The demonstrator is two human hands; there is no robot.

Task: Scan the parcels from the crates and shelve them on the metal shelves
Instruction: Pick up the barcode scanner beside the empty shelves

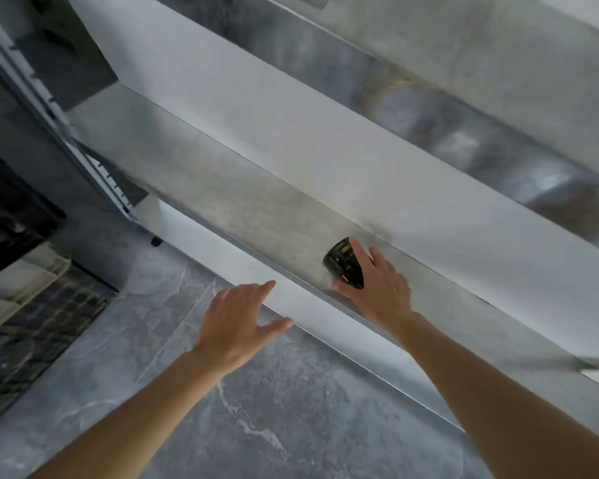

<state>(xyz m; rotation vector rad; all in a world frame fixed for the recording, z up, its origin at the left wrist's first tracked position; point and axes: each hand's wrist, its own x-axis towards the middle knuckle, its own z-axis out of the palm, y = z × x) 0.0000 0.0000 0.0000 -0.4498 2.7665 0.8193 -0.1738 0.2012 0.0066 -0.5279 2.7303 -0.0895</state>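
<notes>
Head view, tilted and motion-blurred, looks down along a run of metal shelves (222,174) that cross from ten o'clock to four o'clock. On the nearest shelf lies a small black scanner (341,261), with a pale display and an orange mark near its lower end. It sits close to the shelf's back edge, probably parked there so both hands are free for lifting parcels and so it stays within reach of the crates.

The right hand (381,288) is stretched out over the shelf lip with the arm nearly straight, coming in from five o'clock. Its fingers are extended and lie along the scanner's right side, the thumb reaching under its lower end; they touch or nearly touch the device but are not yet curled round it, so I judge this a reach to pick it up or the moment of setting it down, and cannot tell which.

The left hand (239,319) hovers at seven o'clock of the scanner, spread flat and holding nothing, fingertips just at the front lip of the shelf, likely steadying the lean forward.

A dark crate (32,326) with a lattice wall stands on the grey floor (263,426) at nine o'clock, well apart from both hands; its contents are too blurred to make out, and no parcel shows on the shelf.
</notes>
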